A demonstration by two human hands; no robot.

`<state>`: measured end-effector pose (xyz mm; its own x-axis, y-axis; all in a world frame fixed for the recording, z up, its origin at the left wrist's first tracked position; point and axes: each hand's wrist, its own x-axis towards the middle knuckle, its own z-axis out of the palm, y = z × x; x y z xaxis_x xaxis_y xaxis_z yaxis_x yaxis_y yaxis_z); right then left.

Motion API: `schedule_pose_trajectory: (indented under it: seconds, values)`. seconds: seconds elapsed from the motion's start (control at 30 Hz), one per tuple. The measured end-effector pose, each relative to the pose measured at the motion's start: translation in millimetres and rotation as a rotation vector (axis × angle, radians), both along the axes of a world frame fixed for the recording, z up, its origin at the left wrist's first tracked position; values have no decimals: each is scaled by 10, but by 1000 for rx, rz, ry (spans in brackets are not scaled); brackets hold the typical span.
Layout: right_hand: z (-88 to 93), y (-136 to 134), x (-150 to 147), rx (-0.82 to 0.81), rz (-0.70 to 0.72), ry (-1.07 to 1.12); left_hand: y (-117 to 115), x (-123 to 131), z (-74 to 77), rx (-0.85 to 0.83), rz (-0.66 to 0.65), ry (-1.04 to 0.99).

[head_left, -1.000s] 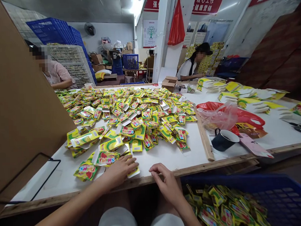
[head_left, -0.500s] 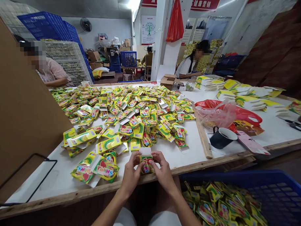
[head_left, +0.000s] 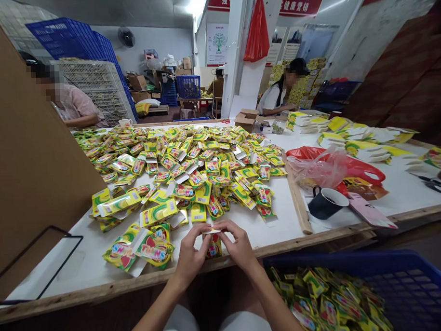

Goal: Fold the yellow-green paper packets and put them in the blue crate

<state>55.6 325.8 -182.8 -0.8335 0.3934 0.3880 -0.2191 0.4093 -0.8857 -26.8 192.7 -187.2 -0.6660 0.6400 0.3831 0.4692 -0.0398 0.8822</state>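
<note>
Close to the table's front edge, a small yellow-and-green printed carton [head_left: 213, 247] is pinched between my two hands. My left hand [head_left: 193, 243] grips its left side and top, fingers bent over the end flap. From the other side my right hand [head_left: 236, 240] does the same, fingertips nearly meeting the left ones at the flap. The flap looks folded over, though my fingers partly hide it. Just beyond lies a wide heap of similar cartons [head_left: 185, 190], several with white flaps open. Left of my hands rest two larger-looking cartons [head_left: 154, 248] near the edge.
A wooden strip [head_left: 297, 196] divides the table. Right of it are a dark mug [head_left: 323, 204], a pink phone [head_left: 370, 211], a red plastic bag [head_left: 365, 167] and scissors [head_left: 434, 183]. Below right sits a blue crate [head_left: 408, 275] of cartons. Cardboard [head_left: 35, 157] stands left; co-workers sit beyond.
The carton's white top flap stood up before; now it is bent down under my fingers. Both hands' fingertips have moved closer together over the top.
</note>
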Motion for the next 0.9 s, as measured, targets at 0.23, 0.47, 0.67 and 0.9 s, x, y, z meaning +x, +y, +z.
schedule_pose_trajectory:
  seconds: [0.23, 0.47, 0.67, 0.9]
  values:
    - [67, -54, -44, 0, -64, -36, -1, 21, 106, -42, 82, -104]
    - [103, 4, -120, -5, -74, -116, 55, -21, 85, -36, 133, -221]
    - [-20, -32, -81, -88, 18, -87, -17, -15, -43, 25, 53, -63]
    - [244, 170, 407, 49, -214, -115, -444, -66, 136, -245, 81, 384]
